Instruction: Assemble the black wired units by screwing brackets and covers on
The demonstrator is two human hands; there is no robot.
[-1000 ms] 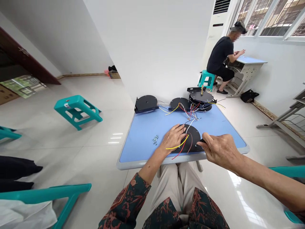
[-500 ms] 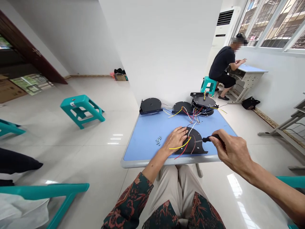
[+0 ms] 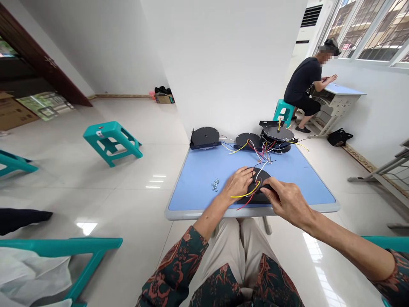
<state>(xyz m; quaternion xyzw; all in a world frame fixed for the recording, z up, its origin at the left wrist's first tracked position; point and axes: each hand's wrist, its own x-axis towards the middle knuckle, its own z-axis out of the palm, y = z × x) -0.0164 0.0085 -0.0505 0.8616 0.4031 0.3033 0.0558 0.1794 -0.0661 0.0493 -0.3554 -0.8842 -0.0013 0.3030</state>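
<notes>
A black round plate (image 3: 263, 175) with yellow, red and white wires lies near the front edge of the blue table (image 3: 204, 170). My left hand (image 3: 238, 184) rests flat on its left part, fingers stretched out. My right hand (image 3: 286, 201) is closed round a black-handled screwdriver (image 3: 266, 186), whose tip points at the plate's middle. A small heap of screws (image 3: 215, 183) lies just left of my left hand.
More black plates (image 3: 205, 136) with loose wires, some stacked (image 3: 276, 137), stand at the table's far edge. Teal stools (image 3: 110, 139) stand on the white floor at left. Another person (image 3: 305, 83) sits at a desk (image 3: 343, 91) far right, under the windows.
My right hand has swung the screwdriver from the plate's right side in over the plate. My left hand has stayed on the plate.
</notes>
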